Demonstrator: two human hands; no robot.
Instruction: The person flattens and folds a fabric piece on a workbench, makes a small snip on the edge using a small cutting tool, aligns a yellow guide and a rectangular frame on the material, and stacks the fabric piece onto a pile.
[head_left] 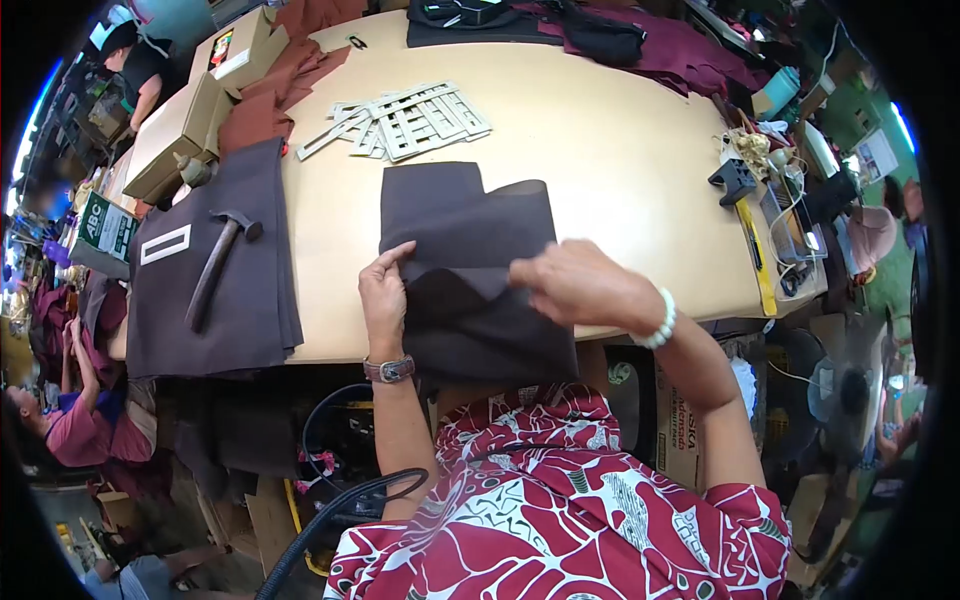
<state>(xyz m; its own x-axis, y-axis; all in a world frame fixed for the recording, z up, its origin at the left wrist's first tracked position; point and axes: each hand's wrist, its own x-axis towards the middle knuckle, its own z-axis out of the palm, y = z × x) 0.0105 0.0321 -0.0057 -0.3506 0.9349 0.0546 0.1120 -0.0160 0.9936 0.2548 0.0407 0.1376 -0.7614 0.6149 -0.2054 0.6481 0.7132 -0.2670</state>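
A dark brown piece of fabric (440,210) lies on the table in front of me, with a notch at its upper edge and a raised fold across its middle. At its left edge, my left hand (384,300) is closed on the fabric, partly hidden under the hand. My right hand (580,282) is closed in a pinch by the raised fold, on the right side of the piece. Its fingertips appear to grip the cloth, though they are slightly blurred. The lower part of the fabric hangs over the table's front edge towards my lap.
Left of me, a hammer (222,265) and a white rectangular frame (165,246) lie on stacked dark fabric (260,290). Pale slotted templates (420,122) are piled further back. A yellow ruler (757,258) lies along the right side. Cardboard boxes (180,140) stand at the far left.
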